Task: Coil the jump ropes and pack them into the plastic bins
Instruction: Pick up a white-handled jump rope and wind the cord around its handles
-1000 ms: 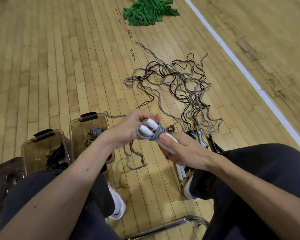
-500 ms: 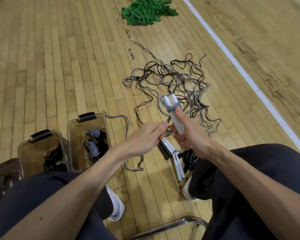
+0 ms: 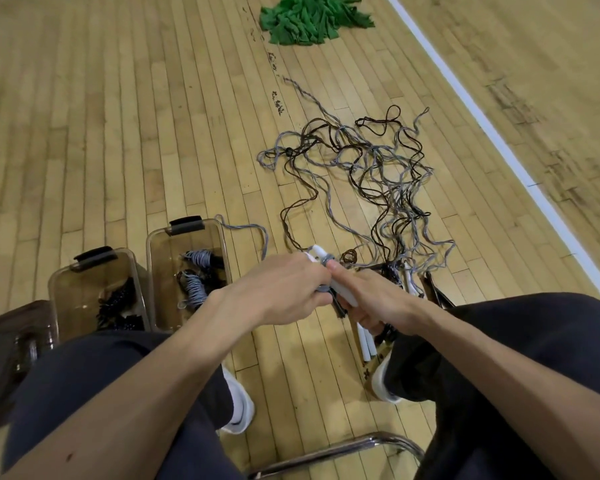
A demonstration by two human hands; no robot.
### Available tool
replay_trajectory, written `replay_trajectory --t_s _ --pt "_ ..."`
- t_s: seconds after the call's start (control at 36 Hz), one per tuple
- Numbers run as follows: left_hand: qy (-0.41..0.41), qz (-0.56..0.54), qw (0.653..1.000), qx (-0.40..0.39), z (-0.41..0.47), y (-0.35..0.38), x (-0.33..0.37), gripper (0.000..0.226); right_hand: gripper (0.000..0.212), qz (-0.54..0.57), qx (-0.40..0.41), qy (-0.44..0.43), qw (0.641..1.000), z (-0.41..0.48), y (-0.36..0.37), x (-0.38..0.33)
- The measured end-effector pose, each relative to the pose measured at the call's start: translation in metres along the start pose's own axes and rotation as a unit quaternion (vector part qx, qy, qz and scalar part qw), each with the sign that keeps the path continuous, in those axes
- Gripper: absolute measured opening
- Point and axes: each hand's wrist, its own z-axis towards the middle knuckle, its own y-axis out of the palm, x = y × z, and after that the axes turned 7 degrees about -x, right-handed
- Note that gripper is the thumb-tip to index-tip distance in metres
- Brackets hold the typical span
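Largest first: tangle of loose ropes (image 3: 378,168) on the floor beyond the hands, grey and dark cords mixed, so most of the job is left. Two plastic bins to the left of the hands: near bin (image 3: 184,226) has grey coils (image 3: 196,289), far bin (image 3: 94,256) has black coils (image 3: 118,299). Step in hand looks like wrapping, mid-coil. Right hand (image 3: 378,303) is clamped round the white handles (image 3: 317,252); left hand (image 3: 281,289) has its fingers curled on the grey rope (image 3: 328,260) where it loops the handles. A grey tail (image 3: 250,230) trails on the floor beyond the left hand, beside the near bin. Next move, my read: wind in that slack, tuck the end so it holds, drop the bundle in the near bin with the grey ones. More handles (image 3: 366,344) lie under the right hand. Writing: none readable; the dark marks (image 3: 278,105) on the boards beyond are illegible.
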Motion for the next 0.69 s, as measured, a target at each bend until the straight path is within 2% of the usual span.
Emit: replay_trajectory --t_s 0.08,0.17,0.28,0.5,0.69 --pt "0.024 -0.007 1.000 0.015 -0.002 -0.005 -0.004 0.012 0.071 -0.012 -0.049 0.030 0.998 -0.004 0.001 -0.003" --pt "0.029 -0.010 0.998 0.046 0.000 -0.009 -0.015 0.024 0.072 -0.033 -0.080 0.038 0.996 -0.007 0.002 -0.008" --pt "0.018 -0.076 0.995 0.064 0.000 -0.016 -0.028 0.028 0.071 -0.067 -0.111 0.052 0.990 -0.009 0.009 -0.011" --pt "0.013 -0.210 0.977 0.031 0.003 -0.017 -0.035 0.022 0.078 -0.082 -0.114 0.051 0.989 -0.014 0.006 -0.008" --pt "0.036 -0.272 0.961 -0.022 0.009 -0.015 -0.033 0.020 0.080 -0.113 -0.131 0.069 0.983 -0.021 0.006 -0.009"
